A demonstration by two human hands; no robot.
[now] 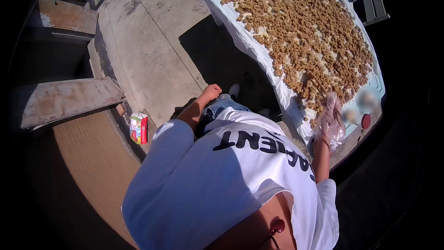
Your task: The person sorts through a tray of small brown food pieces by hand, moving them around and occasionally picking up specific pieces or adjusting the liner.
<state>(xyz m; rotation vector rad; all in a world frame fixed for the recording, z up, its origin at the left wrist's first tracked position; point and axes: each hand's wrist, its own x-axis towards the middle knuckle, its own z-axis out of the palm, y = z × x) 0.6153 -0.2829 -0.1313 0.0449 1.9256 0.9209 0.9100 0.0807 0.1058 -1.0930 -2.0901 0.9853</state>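
Observation:
Brown crumbly clumps [305,27] lie spread over a white cloth [239,36] on a table. My right hand [327,114], covered by a clear plastic bag or glove, is at the table's near corner, with its fingers around thin sticks [317,88], perhaps chopsticks, whose tips reach in among the clumps. My left hand [212,92] hangs away from the table over the floor, its fingers curled and nothing visible in them. Beside my right hand, on a pale blue surface, stand two blurred small containers [350,115] and a round red lid [366,121].
A dark grey folding chair [373,3] stands beyond the table. Rusty-topped ledges [73,99] and a red printed package [138,127] are at the left, beside a brown ribbed surface [97,166]. The table casts a dark shadow on the concrete floor [149,41].

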